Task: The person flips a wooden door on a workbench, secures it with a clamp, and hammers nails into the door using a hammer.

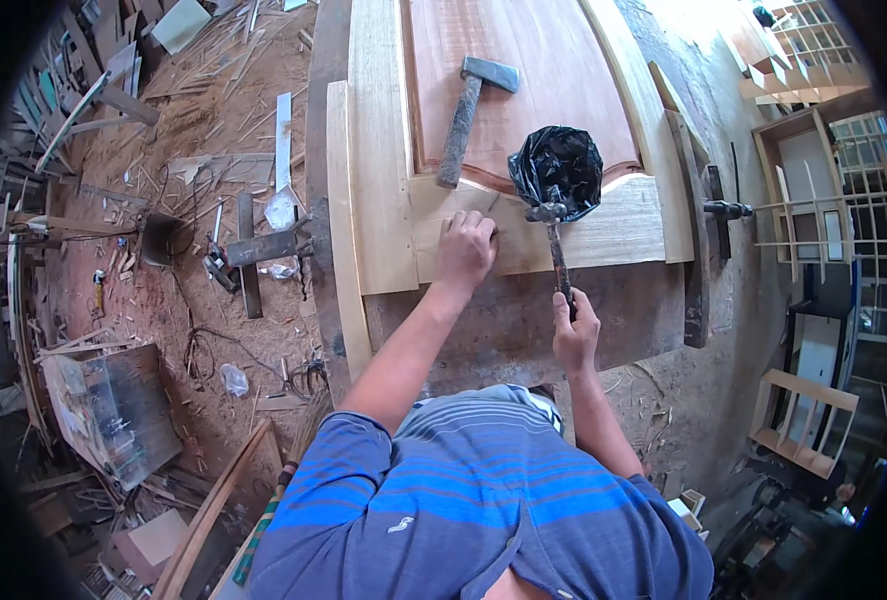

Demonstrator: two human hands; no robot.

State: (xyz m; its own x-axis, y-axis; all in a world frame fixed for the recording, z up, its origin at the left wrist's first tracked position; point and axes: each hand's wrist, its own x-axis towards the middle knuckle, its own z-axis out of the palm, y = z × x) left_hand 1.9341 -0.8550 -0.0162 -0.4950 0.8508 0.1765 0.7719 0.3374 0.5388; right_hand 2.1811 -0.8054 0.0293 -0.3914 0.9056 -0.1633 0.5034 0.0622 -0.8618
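Note:
My right hand (576, 330) is wrapped round the lower handle of a small hammer (560, 255). The hammer's metal head lies over the near rim of a black plastic bag (538, 165), which stands open on a panelled wooden door (588, 235). My left hand (468, 248) is closed, knuckles up, at the door's near rail. Whatever its fingers pinch, if anything, is hidden. Beyond the left hand, a heavier hammer (460, 125) with a worn wooden handle rests on the door panel, its head pointing away from me.
The door lies on a workbench (523, 320) with a long wooden strip (346, 220) along its left side. A clamp (728, 210) sits at the right edge, another clamp-like bar (253, 248) at the left. Wood scraps and shavings cover the floor (233, 90). Slatted wooden frames (808, 420) stand at right.

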